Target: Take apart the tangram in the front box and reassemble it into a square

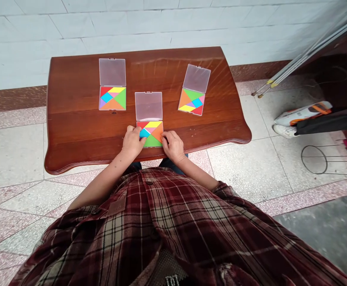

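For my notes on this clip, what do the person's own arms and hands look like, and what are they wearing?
The left hand and right hand are bare, with no gloves, and the forearms are bare too. The sleeves of the dark red, cream and black plaid shirt end near the elbows. A small brown patch sits on the shirt.

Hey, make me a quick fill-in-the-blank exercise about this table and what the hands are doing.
The left hand has its fingers on a tangram piece coloured ____.
The wooden table holds ____ open tangram cases.
The slanted case lies on the table's ____ side.
Missing words: blue; three; right.
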Available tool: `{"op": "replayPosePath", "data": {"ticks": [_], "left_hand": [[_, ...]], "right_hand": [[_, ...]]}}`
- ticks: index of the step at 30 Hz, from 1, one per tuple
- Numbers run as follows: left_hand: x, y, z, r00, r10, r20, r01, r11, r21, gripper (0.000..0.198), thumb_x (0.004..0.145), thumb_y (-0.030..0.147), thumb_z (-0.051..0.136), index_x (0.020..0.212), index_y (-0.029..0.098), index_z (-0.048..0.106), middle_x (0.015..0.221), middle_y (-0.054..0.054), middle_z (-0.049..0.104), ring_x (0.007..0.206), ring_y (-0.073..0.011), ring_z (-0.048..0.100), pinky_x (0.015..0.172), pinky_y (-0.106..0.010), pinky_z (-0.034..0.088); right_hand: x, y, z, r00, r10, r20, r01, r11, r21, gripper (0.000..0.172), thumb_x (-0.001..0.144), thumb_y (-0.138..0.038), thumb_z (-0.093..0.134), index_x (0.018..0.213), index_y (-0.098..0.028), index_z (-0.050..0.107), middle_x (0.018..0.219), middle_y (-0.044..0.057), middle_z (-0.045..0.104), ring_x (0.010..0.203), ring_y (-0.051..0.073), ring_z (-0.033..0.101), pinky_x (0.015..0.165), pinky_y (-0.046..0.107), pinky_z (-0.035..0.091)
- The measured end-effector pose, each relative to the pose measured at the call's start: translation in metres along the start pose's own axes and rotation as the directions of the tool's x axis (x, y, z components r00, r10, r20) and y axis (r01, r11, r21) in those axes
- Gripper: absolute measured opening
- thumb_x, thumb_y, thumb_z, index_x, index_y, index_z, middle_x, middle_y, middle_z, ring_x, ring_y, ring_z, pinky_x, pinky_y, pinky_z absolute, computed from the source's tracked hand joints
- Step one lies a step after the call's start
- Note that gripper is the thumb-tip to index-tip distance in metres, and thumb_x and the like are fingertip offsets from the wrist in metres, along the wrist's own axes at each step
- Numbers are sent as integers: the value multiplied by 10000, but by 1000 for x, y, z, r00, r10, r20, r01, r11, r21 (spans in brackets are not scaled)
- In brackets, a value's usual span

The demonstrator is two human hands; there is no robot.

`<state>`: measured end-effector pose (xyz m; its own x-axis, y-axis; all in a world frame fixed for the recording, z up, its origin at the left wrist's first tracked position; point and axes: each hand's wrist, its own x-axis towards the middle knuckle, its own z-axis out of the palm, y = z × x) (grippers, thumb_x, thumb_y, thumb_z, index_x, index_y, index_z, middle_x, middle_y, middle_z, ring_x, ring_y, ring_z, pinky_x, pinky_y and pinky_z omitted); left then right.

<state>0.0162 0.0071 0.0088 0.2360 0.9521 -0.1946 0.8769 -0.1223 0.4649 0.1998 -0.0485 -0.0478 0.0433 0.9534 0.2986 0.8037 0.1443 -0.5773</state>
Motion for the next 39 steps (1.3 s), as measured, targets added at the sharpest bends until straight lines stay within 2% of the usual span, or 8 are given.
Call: {"op": "replayPosePath", "data": {"ticks": [5,10,14,25,33,36,39], "left_hand": [[2,-4,-1,1000,11,3,-11,999,-38,318,828,206,645,1139,149,608,1096,-95,500,983,-212,569,969,-337,472],[6,-10,-5,998,19,53,-15,997,-79,251,811,145,629,1061,167,632,1022,-61,501,845,-170,555,883,-320,486],[8,-11,-4,1000,7,26,-5,998,-63,249,813,157,628,1061,172,636,981,-53,502,796,-168,537,869,-334,484],[6,-13,1,999,30,-13,-30,998,-51,338,821,179,613,1156,183,660,1050,-77,528,936,-210,580,933,-354,491],[5,-14,7,999,38,-39,-41,996,-77,368,823,202,600,1184,185,667,1072,-86,547,933,-205,595,926,-353,506],[8,-23,-1,996,43,-72,-51,992,-119,407,829,254,594,1228,182,625,1028,-71,582,856,-185,593,897,-351,521],[21,-42,-20,986,-23,-164,7,995,-96,434,851,296,557,1256,143,590,1046,-93,600,785,-184,594,873,-377,529]], "right_hand": [[0,-1,-1,1000,21,23,-21,1000,0,226,946,-249,432,1000,-205,647,1003,98,650,926,213,604,859,310,475],[0,1,0,1000,3,27,-3,1000,7,231,948,-243,424,1011,-189,641,1008,101,653,921,212,602,858,322,475],[0,1,0,1000,-8,20,8,1000,-13,227,949,-242,433,1005,-186,645,996,97,656,908,205,604,838,307,476],[-1,-1,-1,999,5,42,-4,1000,-19,246,947,-232,423,999,-179,658,1003,102,658,926,209,602,853,311,474],[1,-2,-3,997,34,66,-34,999,-4,261,953,-240,409,1013,-186,657,1021,108,652,946,218,602,871,329,475],[-4,-4,-6,998,1,69,-1,1000,12,266,950,-253,437,1079,-153,647,1076,135,640,996,232,589,901,344,471],[-15,-10,-8,991,-80,111,83,996,-16,296,929,-307,535,1143,-132,640,1155,163,615,1063,258,558,923,373,451]]}}
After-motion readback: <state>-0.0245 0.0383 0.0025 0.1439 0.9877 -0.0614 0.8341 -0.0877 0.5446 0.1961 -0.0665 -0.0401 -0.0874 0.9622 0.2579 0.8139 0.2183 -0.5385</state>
